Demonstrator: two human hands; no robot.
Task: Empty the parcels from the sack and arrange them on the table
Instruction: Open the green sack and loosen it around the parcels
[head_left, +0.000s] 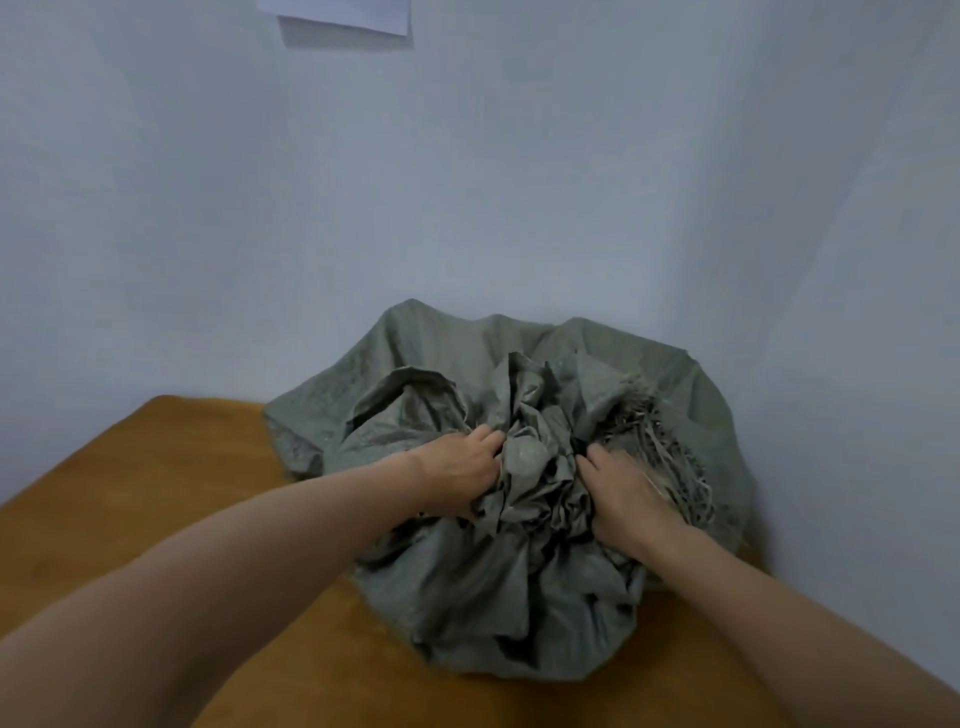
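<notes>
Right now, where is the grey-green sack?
In the head view the sack sits right of centre on the wooden table, against the wall, with the left hand and right hand gripping its bunched top.

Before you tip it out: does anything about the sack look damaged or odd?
Yes. The sack is frayed into loose strands by the right hand. Otherwise it sits bunched on the table, nothing spilled.

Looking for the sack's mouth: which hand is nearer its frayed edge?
Right. The right hand rests against the frayed edge; the left hand grips folds of the sack further left, clear of that edge.
</notes>
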